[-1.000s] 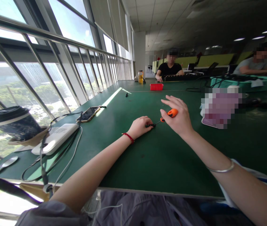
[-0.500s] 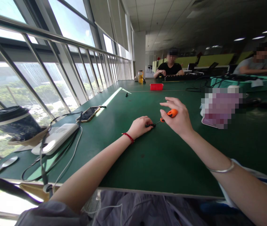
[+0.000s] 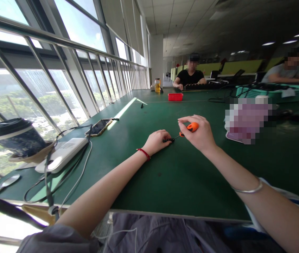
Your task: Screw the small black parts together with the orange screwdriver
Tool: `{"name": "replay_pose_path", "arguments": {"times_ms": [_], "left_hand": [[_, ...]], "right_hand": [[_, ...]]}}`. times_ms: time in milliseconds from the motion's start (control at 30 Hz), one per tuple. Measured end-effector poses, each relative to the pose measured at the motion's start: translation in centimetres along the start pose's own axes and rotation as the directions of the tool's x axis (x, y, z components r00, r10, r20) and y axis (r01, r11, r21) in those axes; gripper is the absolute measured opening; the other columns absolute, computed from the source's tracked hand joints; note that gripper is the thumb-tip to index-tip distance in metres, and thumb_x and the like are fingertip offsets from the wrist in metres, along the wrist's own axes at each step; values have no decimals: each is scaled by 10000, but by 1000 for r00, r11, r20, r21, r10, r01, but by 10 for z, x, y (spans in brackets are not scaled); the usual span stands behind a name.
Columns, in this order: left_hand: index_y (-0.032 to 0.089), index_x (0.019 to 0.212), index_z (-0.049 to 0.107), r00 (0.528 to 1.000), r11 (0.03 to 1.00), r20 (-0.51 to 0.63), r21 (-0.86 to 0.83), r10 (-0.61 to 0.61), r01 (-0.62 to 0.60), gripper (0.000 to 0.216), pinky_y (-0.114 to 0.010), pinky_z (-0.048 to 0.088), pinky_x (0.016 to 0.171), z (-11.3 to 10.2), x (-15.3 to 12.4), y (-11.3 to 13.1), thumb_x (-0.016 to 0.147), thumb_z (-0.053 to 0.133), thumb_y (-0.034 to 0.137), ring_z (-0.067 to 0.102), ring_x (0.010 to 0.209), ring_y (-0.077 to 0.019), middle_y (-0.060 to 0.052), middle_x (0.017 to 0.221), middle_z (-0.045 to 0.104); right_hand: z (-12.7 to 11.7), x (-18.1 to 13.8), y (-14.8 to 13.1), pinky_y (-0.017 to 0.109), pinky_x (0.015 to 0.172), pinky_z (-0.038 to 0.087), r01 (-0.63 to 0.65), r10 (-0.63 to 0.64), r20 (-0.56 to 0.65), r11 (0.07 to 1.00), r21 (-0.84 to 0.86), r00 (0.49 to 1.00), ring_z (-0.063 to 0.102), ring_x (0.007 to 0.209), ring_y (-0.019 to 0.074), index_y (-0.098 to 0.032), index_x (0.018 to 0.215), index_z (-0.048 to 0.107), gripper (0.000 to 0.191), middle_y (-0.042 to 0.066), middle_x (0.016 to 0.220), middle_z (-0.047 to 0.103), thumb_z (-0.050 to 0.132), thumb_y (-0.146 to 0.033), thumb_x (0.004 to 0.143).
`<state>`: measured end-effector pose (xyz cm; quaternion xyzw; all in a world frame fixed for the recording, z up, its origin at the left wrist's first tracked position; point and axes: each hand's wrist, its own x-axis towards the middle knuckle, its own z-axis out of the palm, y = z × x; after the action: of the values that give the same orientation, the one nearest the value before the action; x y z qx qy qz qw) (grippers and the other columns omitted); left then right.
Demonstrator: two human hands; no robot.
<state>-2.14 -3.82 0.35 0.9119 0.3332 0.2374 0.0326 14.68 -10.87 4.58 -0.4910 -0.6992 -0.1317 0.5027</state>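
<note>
My left hand (image 3: 158, 141) rests on the green table (image 3: 181, 186), its fingers closed on a small black part (image 3: 170, 140) whose kind I cannot make out. An orange and black screwdriver (image 3: 192, 127) slants up to the right, with its thin shaft reaching that part. My right hand (image 3: 199, 131) is curled around the screwdriver's handle, thumb along the near side and fingers bent over above it. The tip's exact contact with the black part is too small to see.
A red tray (image 3: 175, 97) and a small black piece (image 3: 142, 105) lie farther back. At left are a phone (image 3: 100, 127), a white power bank (image 3: 62, 155) with cables, and a lidded cup (image 3: 13, 138). A teal basket (image 3: 276, 92) stands back right; a person (image 3: 191, 75) sits opposite.
The fingers of my right hand have closed in from a spread pose, bending down toward the thumb around the screwdriver handle. My left hand and the black part stay in place.
</note>
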Motion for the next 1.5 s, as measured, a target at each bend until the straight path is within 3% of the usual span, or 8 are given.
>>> {"name": "replay_pose_path", "arguments": {"times_ms": [267,433,600,800,967,1100,1300,1500], "left_hand": [[187,847,640,1000,1000,3,9,8,-9,128,-245,447,684,0,0,0,789,570,276,587,804,-151,-9,852,623],[190,843,640,1000,1000,4,4,3,-3,124,-241,442,670,0,0,1,790,570,277,585,801,-150,-7,848,621],[191,836,638,1000,1000,-7,-2,12,-12,118,-238,438,663,1,0,-1,786,573,276,581,795,-145,-4,845,615],[190,834,633,999,1000,-15,-2,30,-30,114,-240,436,662,3,0,-2,786,571,273,577,791,-145,-1,844,613],[192,849,637,1000,1000,4,9,14,-14,128,-243,446,678,2,0,-2,794,564,281,582,807,-151,-10,858,616],[190,852,637,1000,1000,11,2,10,-10,126,-241,450,686,1,0,-1,793,568,277,585,813,-150,-10,862,618],[188,855,636,1000,1000,7,3,21,-21,122,-238,450,681,1,0,-1,796,566,269,582,801,-146,-11,868,615],[189,855,637,1000,1000,14,-6,17,-17,128,-243,446,679,0,0,-1,795,567,276,584,807,-148,-9,868,616]], "right_hand": [[-5,0,-5,288,593,406,-245,244,40,969,22,969,585,607,184,-213,707,648,349,26,621,638,498,-517,789],[-6,1,-4,285,588,410,-248,244,60,966,77,968,547,579,160,-213,846,627,210,15,695,631,541,-381,753],[-4,1,0,286,571,408,-234,234,5,969,76,972,550,592,164,-216,977,530,309,5,753,606,579,-314,688],[-7,1,-5,284,550,375,-308,308,-5,951,-28,952,529,580,182,-231,873,562,321,-11,607,540,536,-524,743],[-6,1,-4,284,581,411,-236,234,29,969,71,972,532,584,161,-227,826,583,177,1,668,589,553,-377,737],[-3,1,0,275,555,417,-214,218,-20,969,124,976,556,605,158,-227,977,536,290,3,774,609,566,-332,708],[-6,1,-2,287,572,394,-318,318,-46,948,-6,947,541,581,178,-231,857,585,337,-10,606,558,554,-542,731],[-4,2,-1,311,662,426,-216,219,-38,973,82,975,546,626,167,-224,873,577,189,11,749,616,557,-343,727]]}}
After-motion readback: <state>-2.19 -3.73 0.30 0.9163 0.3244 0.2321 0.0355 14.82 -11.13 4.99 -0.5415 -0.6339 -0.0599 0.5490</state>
